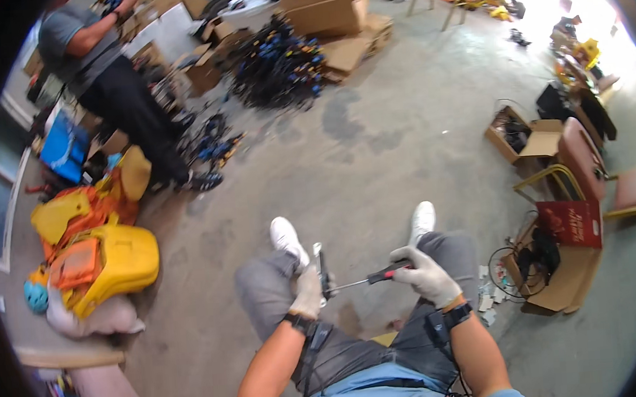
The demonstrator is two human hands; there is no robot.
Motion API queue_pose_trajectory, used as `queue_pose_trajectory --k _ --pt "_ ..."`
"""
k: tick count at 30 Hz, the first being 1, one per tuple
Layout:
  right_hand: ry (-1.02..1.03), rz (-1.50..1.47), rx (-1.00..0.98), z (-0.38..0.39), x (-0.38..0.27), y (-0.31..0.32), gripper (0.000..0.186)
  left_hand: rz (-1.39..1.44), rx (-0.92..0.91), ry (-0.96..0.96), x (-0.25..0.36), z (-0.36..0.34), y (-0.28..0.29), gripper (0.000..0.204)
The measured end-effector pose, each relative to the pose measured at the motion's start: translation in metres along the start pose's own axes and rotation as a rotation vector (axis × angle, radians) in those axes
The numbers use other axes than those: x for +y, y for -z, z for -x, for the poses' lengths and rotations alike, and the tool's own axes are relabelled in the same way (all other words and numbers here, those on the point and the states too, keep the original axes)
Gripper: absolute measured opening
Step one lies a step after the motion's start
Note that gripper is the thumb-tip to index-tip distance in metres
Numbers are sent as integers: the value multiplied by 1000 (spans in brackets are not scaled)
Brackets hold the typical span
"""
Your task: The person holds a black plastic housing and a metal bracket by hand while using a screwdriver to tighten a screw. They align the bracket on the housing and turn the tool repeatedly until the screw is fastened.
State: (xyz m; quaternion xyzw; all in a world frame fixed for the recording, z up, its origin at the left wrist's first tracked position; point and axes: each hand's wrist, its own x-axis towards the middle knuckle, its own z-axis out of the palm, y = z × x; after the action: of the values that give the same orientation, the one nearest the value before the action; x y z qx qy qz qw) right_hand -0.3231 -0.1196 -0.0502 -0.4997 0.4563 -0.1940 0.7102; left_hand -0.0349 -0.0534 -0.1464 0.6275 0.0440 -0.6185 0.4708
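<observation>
In front of my lap, my gloved left hand [308, 293] is closed around a narrow black and silver part [319, 261], held upright; its exact kind cannot be made out. My gloved right hand [428, 278] grips a screwdriver [382, 274] by its black and red handle. The metal shaft points left, and its tip meets or nearly meets the part beside my left fingers. My fingers hide the lower portion of the part.
Yellow and orange plastic shells [119, 260] lie at the left, near a standing person [94, 59]. A dark cable heap [275, 65] lies ahead by cardboard boxes [327, 10]. On the right are an open carton [561, 296] and a chair [580, 154].
</observation>
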Motion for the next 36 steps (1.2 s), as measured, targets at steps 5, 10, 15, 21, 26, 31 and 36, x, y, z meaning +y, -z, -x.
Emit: queue_pose_trajectory --k 5,10,15,21,26,31,36 --pt "-21 34 50 -6 -4 -15 40 -39 -13 -26 -2 -4 14 47" --pt "50 232 39 -12 -5 -18 42 -56 -53 -29 -3 -6 22 52" --pt "-1 -55 51 -15 19 -7 36 -12 -42 -14 -5 -9 18 45" --pt "-93 12 102 -12 4 -17 37 -33 -44 -7 -4 -7 17 43" --pt "-15 265 63 -10 -3 -13 26 -70 11 -40 1 1 9 47" --pt "-5 -187 52 -15 16 -10 28 -30 -31 -41 1 3 10 48" --pt "-5 -67 47 -9 4 -15 35 -66 -14 -25 0 -2 11 48"
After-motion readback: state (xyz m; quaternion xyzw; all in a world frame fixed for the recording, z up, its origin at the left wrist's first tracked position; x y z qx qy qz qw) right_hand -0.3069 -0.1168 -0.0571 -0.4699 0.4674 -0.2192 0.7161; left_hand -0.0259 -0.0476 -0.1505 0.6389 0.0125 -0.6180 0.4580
